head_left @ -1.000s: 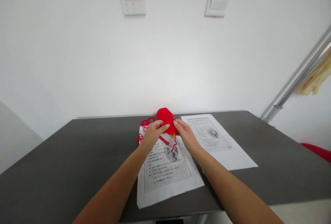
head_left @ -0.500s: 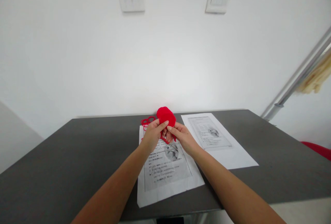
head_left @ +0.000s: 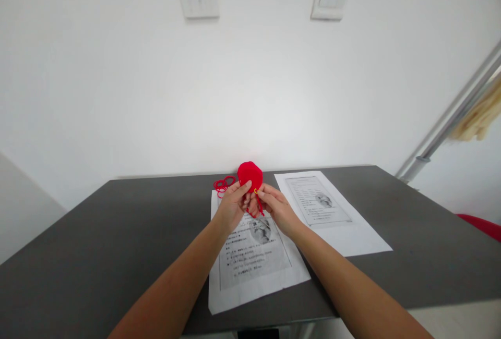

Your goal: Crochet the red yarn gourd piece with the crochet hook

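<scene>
White wall backs the dark counter. In the head view, left hand and right hand each have their grip clamped on a round red crochet piece, near a printed sheet's far end.

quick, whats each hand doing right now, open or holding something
Left hand: closed, holding the red piece.
Right hand: at the small yellow loop; grip can't be told.

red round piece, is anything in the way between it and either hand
Nothing visible is. The left hand holds the red round piece directly; the right hand is at its lower right edge, by a small yellow loop. Loose red yarn lies off to the left.
</scene>
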`<action>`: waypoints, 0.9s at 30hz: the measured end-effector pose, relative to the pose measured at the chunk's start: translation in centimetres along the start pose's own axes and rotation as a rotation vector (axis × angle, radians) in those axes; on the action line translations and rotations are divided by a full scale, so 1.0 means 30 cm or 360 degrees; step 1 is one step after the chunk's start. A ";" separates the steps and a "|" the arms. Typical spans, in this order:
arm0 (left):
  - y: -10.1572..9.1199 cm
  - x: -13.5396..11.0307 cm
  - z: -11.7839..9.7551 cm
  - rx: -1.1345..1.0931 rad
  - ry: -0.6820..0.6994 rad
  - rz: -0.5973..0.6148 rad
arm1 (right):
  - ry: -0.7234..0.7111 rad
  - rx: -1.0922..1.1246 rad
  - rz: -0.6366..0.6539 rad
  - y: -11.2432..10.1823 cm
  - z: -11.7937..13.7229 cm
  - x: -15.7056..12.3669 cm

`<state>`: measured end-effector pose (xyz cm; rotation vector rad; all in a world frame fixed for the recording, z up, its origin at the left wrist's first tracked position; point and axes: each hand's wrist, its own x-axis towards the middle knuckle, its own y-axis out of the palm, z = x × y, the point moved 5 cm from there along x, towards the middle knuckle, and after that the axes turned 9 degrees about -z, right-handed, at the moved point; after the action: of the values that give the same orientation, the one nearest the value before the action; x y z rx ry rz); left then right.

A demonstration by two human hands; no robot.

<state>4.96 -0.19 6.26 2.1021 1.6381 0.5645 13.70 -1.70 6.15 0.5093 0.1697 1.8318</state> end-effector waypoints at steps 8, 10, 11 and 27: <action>-0.004 0.000 0.008 -0.0016 -0.0029 -0.0043 | -0.0023 -0.0074 -0.0026 -0.002 0.003 0.001; -0.002 -0.001 0.008 0.0005 -0.0026 -0.0038 | -0.0036 -0.0086 -0.0023 0.000 0.006 0.001; -0.002 -0.001 0.008 0.0015 -0.0023 -0.0036 | -0.0042 -0.0090 -0.0022 0.001 0.007 0.001; -0.011 -0.001 0.009 0.0015 -0.0009 -0.0083 | -0.0038 -0.0129 -0.0025 0.009 0.019 -0.005</action>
<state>4.85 -0.17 5.85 2.0597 1.6901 0.5348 13.73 -2.00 6.72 0.4718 0.0826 1.8090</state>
